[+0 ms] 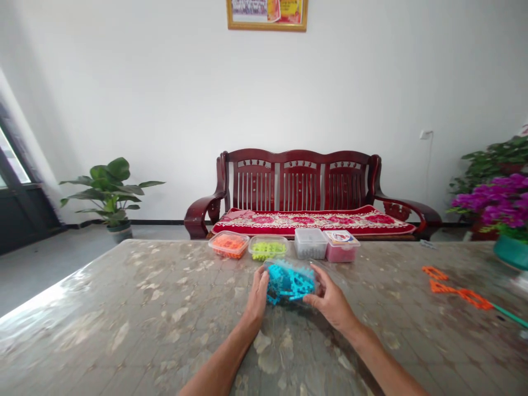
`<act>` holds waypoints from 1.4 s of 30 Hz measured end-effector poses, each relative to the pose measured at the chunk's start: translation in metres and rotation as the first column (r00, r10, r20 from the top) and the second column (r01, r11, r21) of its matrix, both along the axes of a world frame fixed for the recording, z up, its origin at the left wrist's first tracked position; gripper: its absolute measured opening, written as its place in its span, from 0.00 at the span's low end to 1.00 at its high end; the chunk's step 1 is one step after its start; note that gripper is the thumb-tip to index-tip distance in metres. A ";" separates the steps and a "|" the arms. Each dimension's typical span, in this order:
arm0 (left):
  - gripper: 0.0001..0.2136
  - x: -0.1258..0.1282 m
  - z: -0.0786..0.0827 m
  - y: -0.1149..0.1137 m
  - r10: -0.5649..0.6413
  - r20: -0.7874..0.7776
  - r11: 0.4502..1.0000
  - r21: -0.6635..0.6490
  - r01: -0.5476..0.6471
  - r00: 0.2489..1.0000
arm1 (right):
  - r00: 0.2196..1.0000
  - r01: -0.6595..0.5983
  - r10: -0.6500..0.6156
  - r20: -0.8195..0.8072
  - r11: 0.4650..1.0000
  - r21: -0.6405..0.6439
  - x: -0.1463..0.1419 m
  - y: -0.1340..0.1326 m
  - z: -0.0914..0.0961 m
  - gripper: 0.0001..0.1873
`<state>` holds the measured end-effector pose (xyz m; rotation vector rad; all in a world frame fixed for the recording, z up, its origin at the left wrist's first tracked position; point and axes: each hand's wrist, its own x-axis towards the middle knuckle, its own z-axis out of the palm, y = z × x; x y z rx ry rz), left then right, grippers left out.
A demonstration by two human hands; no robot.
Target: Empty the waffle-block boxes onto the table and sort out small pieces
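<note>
Crosswise between both hands (258, 292) (331, 300), blue-filled box (304, 271), long axis left-right

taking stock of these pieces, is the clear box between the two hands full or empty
Not empty: blue pieces show through the clear box. Whether it is filled to the top, I cannot tell.

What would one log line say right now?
left hand: holding clear box; right hand: holding same box; contents: blue pieces; beyond: boxed orange pieces, boxed yellow-green pieces
</note>
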<state>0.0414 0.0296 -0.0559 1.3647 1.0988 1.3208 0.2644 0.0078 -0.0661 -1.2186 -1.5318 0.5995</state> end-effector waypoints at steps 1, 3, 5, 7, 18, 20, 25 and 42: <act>0.26 -0.001 -0.001 0.001 0.004 -0.041 1.000 0.018 -0.003 0.999 | 0.999 0.012 -0.012 0.032 1.000 -0.009 0.000 -0.001 0.001 0.45; 0.25 -0.002 -0.005 0.005 0.011 -0.086 1.000 0.030 -0.009 0.996 | 0.999 -0.003 0.005 0.048 0.999 -0.036 -0.001 -0.004 0.004 0.46; 0.24 -0.004 -0.009 0.009 0.016 -0.097 0.999 0.049 -0.011 0.995 | 0.998 -0.016 0.017 0.065 1.000 -0.025 -0.003 -0.007 0.006 0.46; 0.24 -0.004 -0.012 0.012 0.009 -0.090 0.997 0.082 -0.002 0.996 | 0.996 -0.015 0.016 0.089 1.000 -0.013 -0.004 -0.009 0.008 0.45; 0.23 -0.011 0.004 0.004 0.089 0.048 0.965 0.244 -0.098 0.995 | 0.985 0.041 -0.080 0.153 0.969 0.243 -0.008 -0.018 0.023 0.41; 0.23 -0.013 0.006 0.006 0.063 0.079 0.968 0.237 -0.080 0.995 | 0.985 0.051 -0.096 0.145 0.956 0.289 -0.007 -0.019 0.027 0.39; 0.27 -0.021 0.018 0.006 -0.039 0.124 0.990 0.142 0.021 0.991 | 0.995 0.016 -0.039 0.094 0.971 0.240 -0.008 -0.021 0.031 0.38; 0.25 -0.028 0.020 0.019 0.216 0.251 0.933 -0.338 -0.123 0.944 | 0.659 0.120 -0.140 0.739 0.990 0.080 0.031 -0.020 0.034 0.15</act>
